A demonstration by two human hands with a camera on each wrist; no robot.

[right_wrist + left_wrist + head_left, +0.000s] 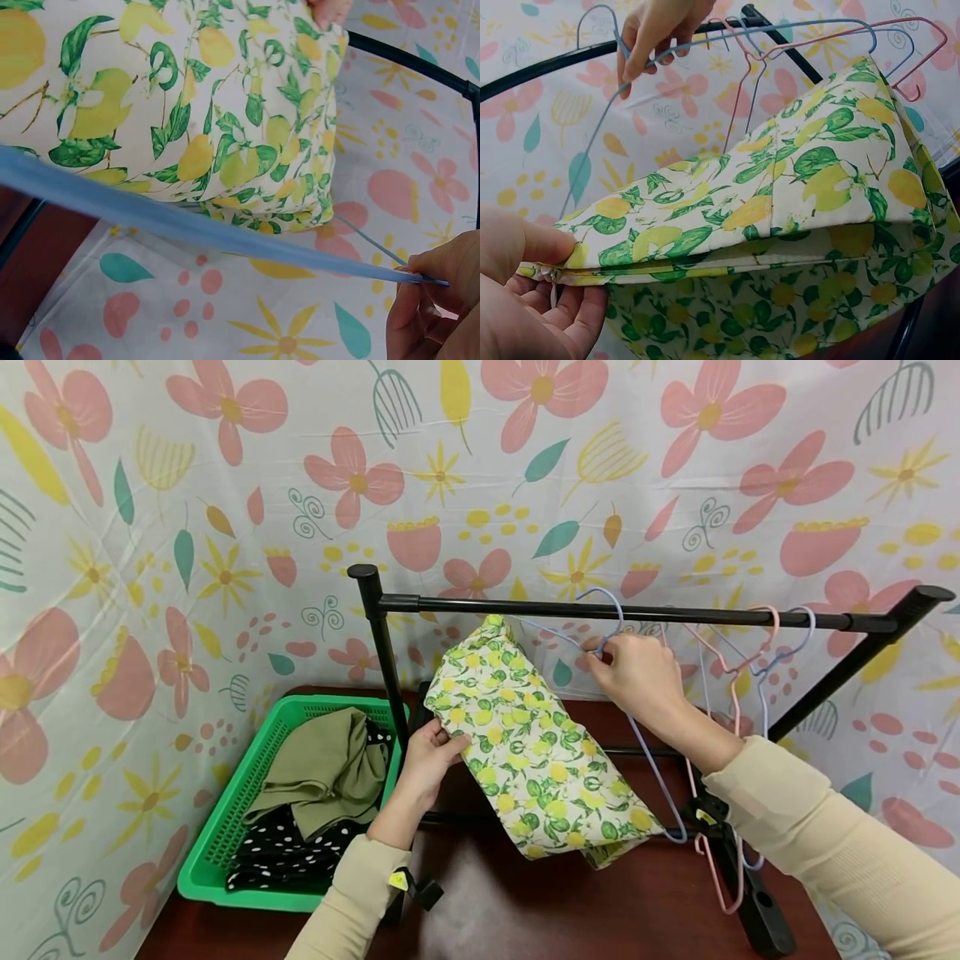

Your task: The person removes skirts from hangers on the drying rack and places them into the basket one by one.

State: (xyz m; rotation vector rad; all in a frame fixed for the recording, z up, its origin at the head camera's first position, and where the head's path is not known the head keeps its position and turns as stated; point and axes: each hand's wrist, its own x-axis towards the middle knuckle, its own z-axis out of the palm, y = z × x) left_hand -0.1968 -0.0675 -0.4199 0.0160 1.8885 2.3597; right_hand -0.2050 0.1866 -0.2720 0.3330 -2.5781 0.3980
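A white garment with a lemon print (536, 752) hangs slantwise below the rack's bar. My left hand (429, 760) pinches its left edge between thumb and fingers; a small zip pull shows beside the fingers in the left wrist view. My right hand (637, 672) pinches a blue hanger (654, 768) just below its hook. The hook rises over the black bar (487, 606); whether it rests there I cannot tell. One hanger arm reaches the garment's upper end, the other slopes down to its lower right corner. The garment (780, 180) hides part of the hanger.
On the bar's right side hang a pink hanger (736, 693) and another blue hanger (763, 710). A green basket (247, 743) at left holds an olive cloth (322, 768) and a black polka-dot cloth (281, 852). A dark red table (480, 910) lies underneath, with a patterned curtain behind.
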